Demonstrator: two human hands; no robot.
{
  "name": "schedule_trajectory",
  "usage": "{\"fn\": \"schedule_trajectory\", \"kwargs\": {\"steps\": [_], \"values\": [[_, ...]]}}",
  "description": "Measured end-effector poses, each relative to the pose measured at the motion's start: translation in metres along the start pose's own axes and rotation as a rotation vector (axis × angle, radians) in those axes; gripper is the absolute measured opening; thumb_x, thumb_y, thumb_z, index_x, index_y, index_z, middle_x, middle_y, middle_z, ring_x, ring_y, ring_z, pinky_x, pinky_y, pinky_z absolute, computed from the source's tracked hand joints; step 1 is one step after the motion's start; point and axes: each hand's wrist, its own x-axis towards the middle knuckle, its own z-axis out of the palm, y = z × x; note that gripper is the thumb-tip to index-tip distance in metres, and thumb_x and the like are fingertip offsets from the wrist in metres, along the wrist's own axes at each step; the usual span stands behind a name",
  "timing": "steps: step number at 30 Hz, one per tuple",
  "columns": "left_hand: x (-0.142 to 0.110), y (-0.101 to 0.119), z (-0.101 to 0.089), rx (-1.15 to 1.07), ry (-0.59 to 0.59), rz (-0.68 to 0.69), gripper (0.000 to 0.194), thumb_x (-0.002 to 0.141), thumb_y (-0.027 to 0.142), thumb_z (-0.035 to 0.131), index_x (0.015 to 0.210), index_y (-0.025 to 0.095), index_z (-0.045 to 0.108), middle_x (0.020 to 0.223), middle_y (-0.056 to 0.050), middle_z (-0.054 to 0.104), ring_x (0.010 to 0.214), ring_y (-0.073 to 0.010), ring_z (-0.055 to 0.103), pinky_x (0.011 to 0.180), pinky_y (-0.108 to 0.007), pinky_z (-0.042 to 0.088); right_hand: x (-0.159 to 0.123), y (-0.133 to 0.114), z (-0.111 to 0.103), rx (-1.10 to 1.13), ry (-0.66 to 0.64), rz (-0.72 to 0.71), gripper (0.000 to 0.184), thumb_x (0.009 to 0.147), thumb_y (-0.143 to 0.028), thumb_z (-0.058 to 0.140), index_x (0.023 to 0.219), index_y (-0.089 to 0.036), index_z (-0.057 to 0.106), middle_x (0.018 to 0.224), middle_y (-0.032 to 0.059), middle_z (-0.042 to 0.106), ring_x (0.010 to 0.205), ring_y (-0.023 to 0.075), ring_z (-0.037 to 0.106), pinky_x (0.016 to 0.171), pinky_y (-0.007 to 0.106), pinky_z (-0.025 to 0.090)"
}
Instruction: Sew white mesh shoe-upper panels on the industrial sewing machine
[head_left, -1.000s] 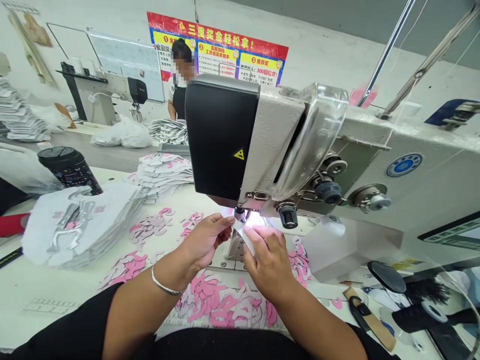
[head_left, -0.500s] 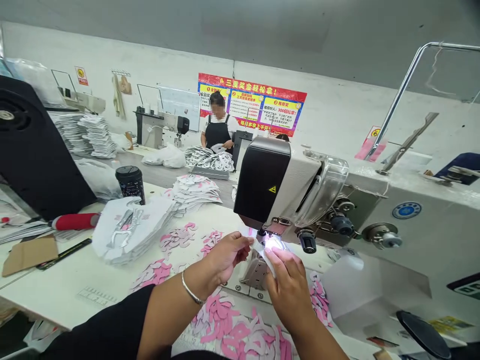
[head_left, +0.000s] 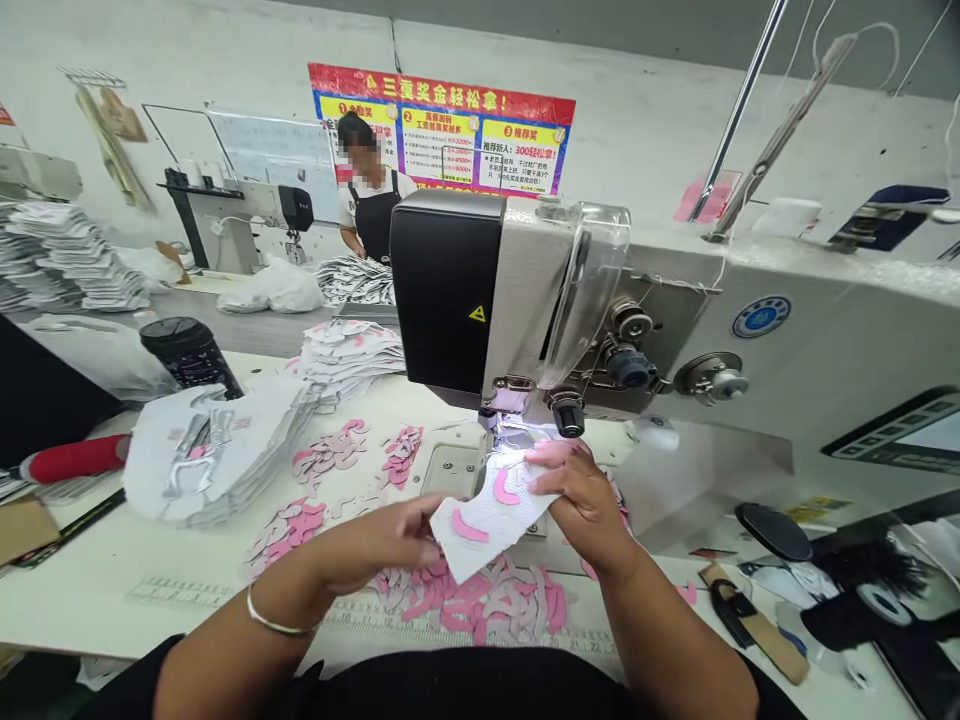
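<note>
A white textured fabric piece (head_left: 487,510) with two pink curved patches is tilted before me, its far end close under the sewing machine head (head_left: 450,300). My right hand (head_left: 585,495) grips its upper right edge, fingers on its face. My left hand (head_left: 394,545) has its fingers curled at the left corner, with some fingertips hidden behind the fabric. Light from the machine falls on the needle area (head_left: 517,435), where the needle itself is hard to make out. Beneath the piece lie loose pink and white curved cutouts (head_left: 510,605).
More cutouts (head_left: 330,455) lie left of the machine. Stacked white pieces (head_left: 217,460), a black cup (head_left: 191,355) and a red-handled tool (head_left: 75,460) are farther left. A person (head_left: 371,200) stands behind another bench. Straps and small items (head_left: 757,620) lie right.
The fabric piece has come down from the needle area toward me and now shows its patched face. My left hand has moved down and left; the camera view has shifted.
</note>
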Motion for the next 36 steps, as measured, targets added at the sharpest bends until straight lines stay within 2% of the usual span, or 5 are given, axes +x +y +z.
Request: {"fn": "schedule_trajectory", "kwargs": {"steps": [5,10,15,27,36], "values": [[0.028,0.013,-0.017,-0.498,0.458,0.116,0.053,0.089,0.053,0.059,0.125,0.013,0.059,0.119,-0.018,0.067,0.108,-0.0252,0.065,0.091,-0.036,0.054,-0.001,0.003,0.0,-0.062,-0.009,-0.043,0.028,0.083,-0.001,0.058,0.085,-0.027,0.065,0.108,0.0005,0.071,0.111,0.0212,0.062,0.106,0.051,0.037],[0.065,0.033,-0.012,-0.551,0.593,0.158,0.021,0.078,0.023,0.075,0.091,0.012,0.063,0.081,-0.007,0.068,0.069,-0.0128,0.065,0.067,-0.023,0.056,-0.003,0.005,0.001,-0.107,0.019,-0.063,0.024,0.086,-0.004,0.059,0.086,-0.027,0.065,0.107,0.0007,0.071,0.112,0.0216,0.062,0.106,0.053,0.035],[0.064,0.028,-0.007,-0.447,0.637,0.249,0.027,0.068,0.012,0.079,0.084,0.018,0.058,0.072,0.003,0.06,0.058,-0.0067,0.055,0.057,-0.018,0.048,-0.008,0.01,-0.002,-0.062,0.045,0.006,0.028,0.087,-0.002,0.054,0.089,-0.027,0.066,0.115,0.0026,0.067,0.116,0.0226,0.058,0.105,0.055,0.036],[-0.008,0.0,0.015,-0.041,-0.022,-0.019,0.044,0.075,0.028,0.078,0.117,0.019,0.07,0.103,-0.009,0.074,0.097,-0.0249,0.067,0.087,-0.036,0.051,-0.019,0.005,-0.003,0.404,0.134,0.222,0.022,0.084,-0.007,0.066,0.085,-0.029,0.069,0.113,0.0004,0.065,0.113,0.02,0.058,0.099,0.039,0.048],[-0.001,0.003,0.024,0.148,-0.083,-0.016,0.041,0.076,0.041,0.077,0.112,0.021,0.074,0.107,-0.007,0.075,0.099,-0.0268,0.067,0.09,-0.037,0.051,-0.029,0.022,-0.002,0.395,0.229,0.352,0.019,0.086,-0.016,0.066,0.097,-0.031,0.071,0.107,0.0022,0.066,0.109,0.0207,0.06,0.097,0.04,0.048]]}}
